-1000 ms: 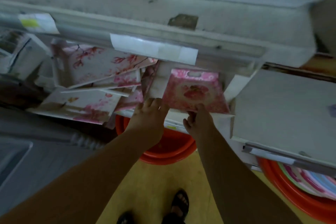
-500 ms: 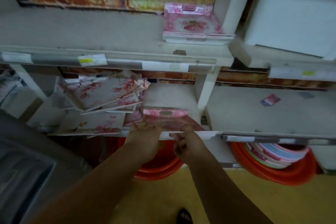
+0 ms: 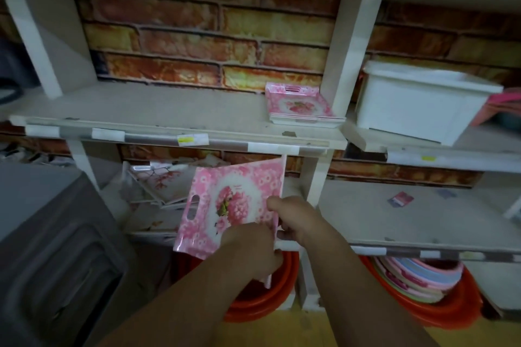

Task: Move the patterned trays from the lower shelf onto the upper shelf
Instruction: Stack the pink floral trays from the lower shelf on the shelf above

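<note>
A pink flowered tray (image 3: pixel 225 200) with a slot handle is tilted up in front of the lower shelf (image 3: pixel 394 245), held by both hands. My left hand (image 3: pixel 251 248) grips its lower edge and my right hand (image 3: pixel 293 217) grips its right edge. A small stack of the same pink trays (image 3: pixel 298 105) lies at the right end of the upper shelf (image 3: pixel 169 110). Behind the held tray, on the lower shelf at the left, lies a loose heap of white trays with pink blossom prints (image 3: pixel 158 186).
A white plastic bin (image 3: pixel 417 101) stands on the upper shelf of the bay to the right. Orange basins (image 3: pixel 262 304) sit on the floor under the shelves; the right one (image 3: pixel 462 310) holds stacked plates. A grey crate (image 3: pixel 50 248) fills the left foreground. A brick-pattern wall backs the shelves.
The pink tray has come off the lower shelf and risen, tilted with its face toward me. Both hands rose with it. The view has swung up to show the upper shelf.
</note>
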`<action>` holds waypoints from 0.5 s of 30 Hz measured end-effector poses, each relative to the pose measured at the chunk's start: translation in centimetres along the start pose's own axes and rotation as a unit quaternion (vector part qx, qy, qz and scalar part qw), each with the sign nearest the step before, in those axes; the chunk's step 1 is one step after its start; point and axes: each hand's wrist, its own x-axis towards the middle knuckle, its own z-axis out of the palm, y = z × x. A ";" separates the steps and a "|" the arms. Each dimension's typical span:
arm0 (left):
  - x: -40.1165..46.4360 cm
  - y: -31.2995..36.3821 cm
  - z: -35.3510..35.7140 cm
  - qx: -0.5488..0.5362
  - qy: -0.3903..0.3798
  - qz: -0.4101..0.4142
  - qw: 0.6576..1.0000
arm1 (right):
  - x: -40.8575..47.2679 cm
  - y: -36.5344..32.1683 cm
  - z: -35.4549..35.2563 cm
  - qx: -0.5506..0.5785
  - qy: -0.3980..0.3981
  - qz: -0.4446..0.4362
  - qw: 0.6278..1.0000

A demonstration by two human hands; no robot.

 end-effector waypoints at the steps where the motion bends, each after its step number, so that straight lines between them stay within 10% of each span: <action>1: -0.2 -0.1 -0.1 -0.017 0.011 -0.004 1.000 | -0.5 -0.6 0.4 -0.026 -0.007 -0.025 0.999; 15: 1.5 0.1 -4.2 0.085 0.135 -0.032 0.987 | -2.1 -5.6 1.4 -0.032 0.006 -0.241 0.970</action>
